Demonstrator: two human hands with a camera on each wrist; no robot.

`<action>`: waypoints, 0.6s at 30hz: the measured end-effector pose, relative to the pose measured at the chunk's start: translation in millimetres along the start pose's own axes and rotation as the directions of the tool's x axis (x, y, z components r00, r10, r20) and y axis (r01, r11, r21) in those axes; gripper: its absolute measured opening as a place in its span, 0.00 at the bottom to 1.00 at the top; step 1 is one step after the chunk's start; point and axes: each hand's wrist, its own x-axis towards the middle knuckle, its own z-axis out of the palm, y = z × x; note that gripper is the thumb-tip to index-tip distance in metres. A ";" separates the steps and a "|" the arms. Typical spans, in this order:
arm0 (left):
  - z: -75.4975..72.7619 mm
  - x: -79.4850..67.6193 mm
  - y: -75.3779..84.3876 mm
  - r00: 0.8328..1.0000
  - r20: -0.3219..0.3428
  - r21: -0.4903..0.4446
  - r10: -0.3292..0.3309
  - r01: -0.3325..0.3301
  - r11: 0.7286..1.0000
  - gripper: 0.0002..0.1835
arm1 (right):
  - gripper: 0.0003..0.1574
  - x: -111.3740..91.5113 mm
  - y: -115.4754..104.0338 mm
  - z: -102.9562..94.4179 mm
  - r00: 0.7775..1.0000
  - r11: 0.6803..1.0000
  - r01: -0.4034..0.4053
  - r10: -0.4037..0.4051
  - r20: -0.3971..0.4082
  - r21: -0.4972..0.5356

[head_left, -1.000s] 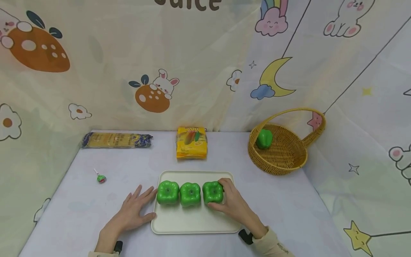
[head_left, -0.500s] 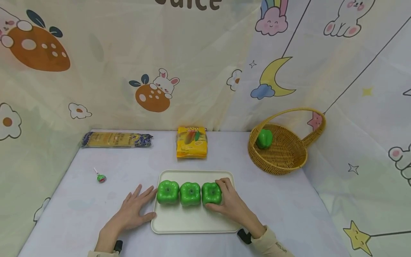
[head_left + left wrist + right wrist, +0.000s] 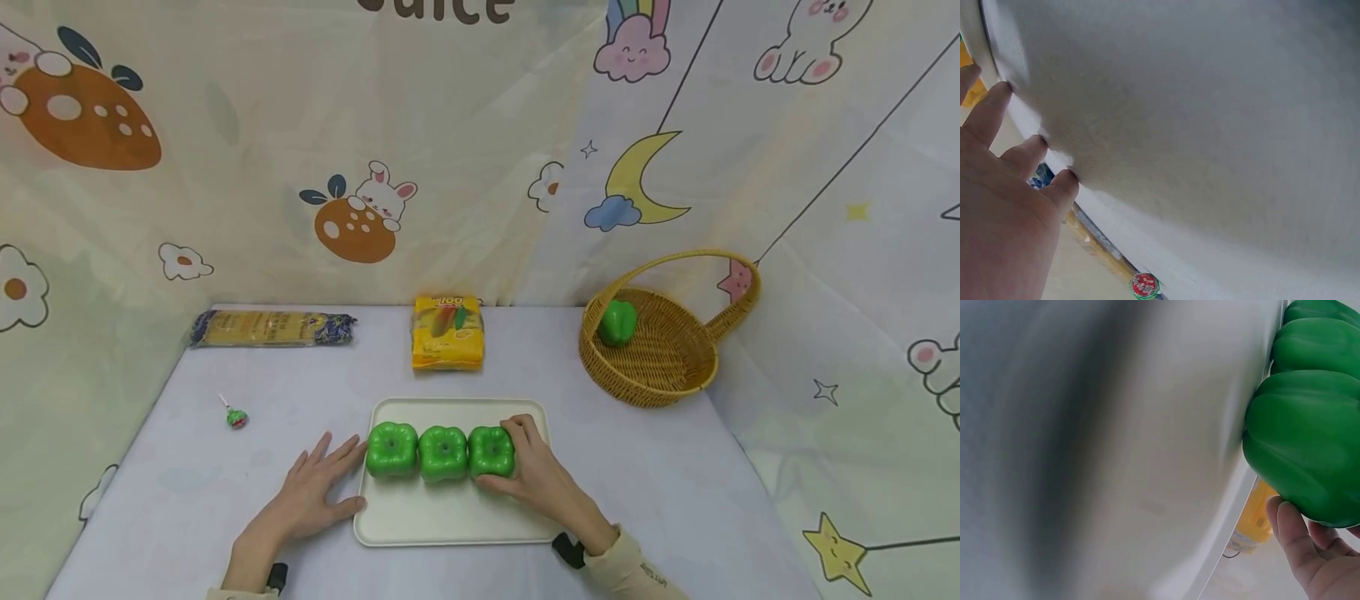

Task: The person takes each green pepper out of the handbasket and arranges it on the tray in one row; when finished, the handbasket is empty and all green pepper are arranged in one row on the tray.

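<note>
Three green bell peppers stand in a row on a cream tray (image 3: 450, 521) in the head view. The right hand (image 3: 543, 475) grips the right-hand bell pepper (image 3: 491, 452) between thumb and fingers; this pepper sits right against the middle bell pepper (image 3: 442, 454). At the row's left end is another bell pepper (image 3: 392, 450). With fingers spread, the left hand (image 3: 311, 492) rests on the table at the tray's left edge, fingertips and thumb at the rim. In the right wrist view, the gripped pepper (image 3: 1310, 440) fills the right side, fingers beneath it.
A wicker basket (image 3: 660, 387) with a tall handle stands at the back right, holding one green bell pepper (image 3: 618, 323). A yellow mango packet (image 3: 447, 333) lies behind the tray. At the back left is a long plastic-wrapped pack (image 3: 272, 327), with a lollipop (image 3: 236, 417) in front of it.
The right hand has slid the right-hand bell pepper a little to the left, closing the gap to the middle one. The left hand has stayed in place.
</note>
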 end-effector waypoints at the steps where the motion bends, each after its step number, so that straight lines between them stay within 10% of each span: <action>1: 0.1 0.0 0.1 1.000 -0.001 -0.001 0.000 0.000 1.000 0.44 | 0.50 0.0 -0.1 0.0 1.000 1.000 0.000 0.000 -0.001 -0.002; 18: 1.1 -0.9 0.9 1.000 -0.015 0.000 0.004 -0.004 1.000 0.44 | 0.55 -0.9 0.5 -0.1 0.999 0.999 0.032 -0.033 -0.018 -0.024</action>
